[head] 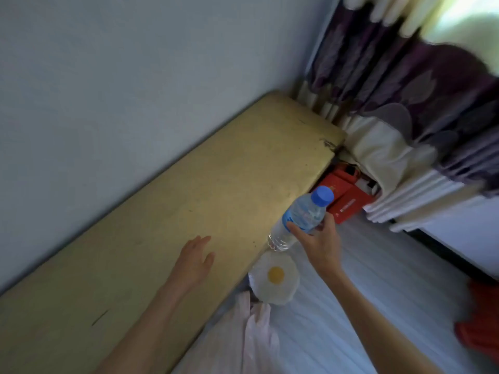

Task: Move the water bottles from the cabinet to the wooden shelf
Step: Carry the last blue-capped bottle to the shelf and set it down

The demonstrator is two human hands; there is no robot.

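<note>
A clear water bottle [299, 215] with a blue cap is gripped round its labelled middle by the right hand [318, 238], tilted just over the wooden shelf [189, 198]'s front edge; it is judged light, slightly squeezable and smooth. The left hand [195, 259] is held open, fingers relaxed, above the shelf

The right hand [320, 240] reaches forward on a bare, outstretched arm, its fingers [295, 228] and thumb curled round a water bottle [302, 217]. Left of the bottle, the left hand [195, 259] hovers palm down, fingers straight and relaxed.
</note>
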